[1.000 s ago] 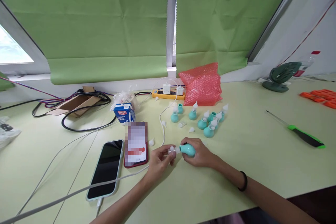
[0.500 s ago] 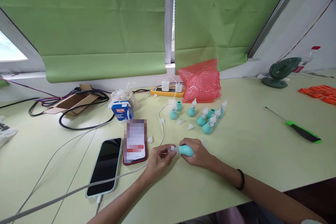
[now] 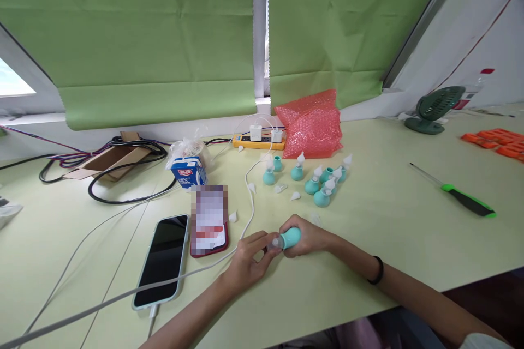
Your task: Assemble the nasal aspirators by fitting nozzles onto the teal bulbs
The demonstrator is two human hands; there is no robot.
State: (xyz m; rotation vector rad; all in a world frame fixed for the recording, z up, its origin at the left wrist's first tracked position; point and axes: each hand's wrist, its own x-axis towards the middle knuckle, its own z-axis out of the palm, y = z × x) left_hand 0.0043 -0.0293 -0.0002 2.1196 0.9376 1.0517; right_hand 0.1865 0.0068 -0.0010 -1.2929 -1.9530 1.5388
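My right hand [image 3: 305,235] is closed around a teal squeeze bulb [image 3: 292,237], which looks like a nasal aspirator and lies on its side, neck to the left. At that neck, my left hand [image 3: 250,255] pinches a clear nozzle [image 3: 278,242] between thumb and fingers. The nozzle meets the bulb's mouth; how deep it sits is hidden by the fingers. Beyond my hands stand several similar teal bulbs [image 3: 322,198], most with clear pointed tips. A bulb without a tip [image 3: 277,163] stands at the back. Loose clear tips [image 3: 295,196] lie on the table around them.
Two phones [image 3: 164,262] lie at left, a white cable [image 3: 196,271] crossing one. Behind are a blue milk carton [image 3: 189,173], a yellow power strip [image 3: 262,143] and a red bubble-wrap bag [image 3: 313,131]. At right are a screwdriver [image 3: 469,200], a green fan [image 3: 436,109] and orange pieces [image 3: 497,139].
My left hand has shifted slightly right, and its fingers now cover more of the clear nozzle at the bulb's neck. The bulb tilts slightly more. The whole view has drifted a little.
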